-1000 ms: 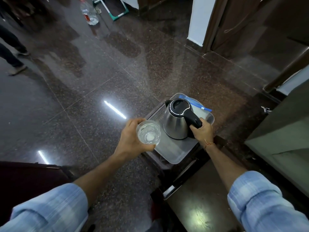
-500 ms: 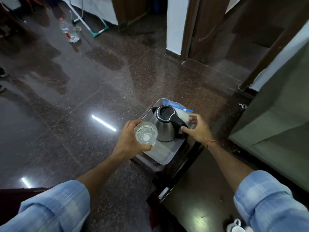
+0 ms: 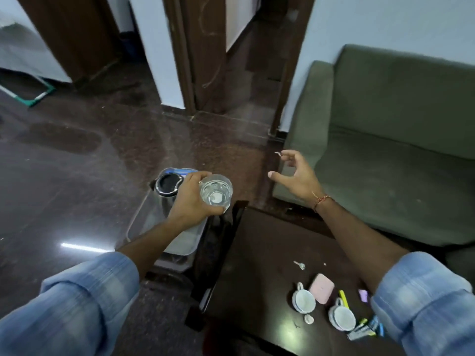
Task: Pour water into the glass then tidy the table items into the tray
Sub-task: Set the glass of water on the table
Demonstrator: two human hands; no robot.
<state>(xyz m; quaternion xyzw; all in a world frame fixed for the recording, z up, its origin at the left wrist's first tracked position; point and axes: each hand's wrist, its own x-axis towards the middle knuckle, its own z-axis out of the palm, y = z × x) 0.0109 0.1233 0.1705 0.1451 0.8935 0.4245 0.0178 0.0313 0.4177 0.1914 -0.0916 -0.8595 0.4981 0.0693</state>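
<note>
My left hand (image 3: 190, 199) grips a clear glass (image 3: 216, 193) with water in it, held above the right edge of the grey tray (image 3: 180, 244). The steel kettle (image 3: 167, 185) with its black lid stands in the tray, partly hidden by that hand. A blue object (image 3: 177, 171) lies at the tray's far end. My right hand (image 3: 295, 176) hovers in the air to the right, fingers apart and holding nothing. On the dark table (image 3: 257, 265) lie two white cups (image 3: 304, 300) (image 3: 343, 317), a pink case (image 3: 321, 288), pens (image 3: 365, 330) and a key (image 3: 299, 264).
A green sofa (image 3: 385, 150) fills the right side, close beyond the table. The tray rests on a low dark stand left of the table. Polished dark floor spreads to the left. A doorway and wooden door frames stand at the back.
My right hand has let go of the kettle handle and lifted away to the right. The view has swung right, bringing the table items and sofa into sight. The glass stays in my left hand.
</note>
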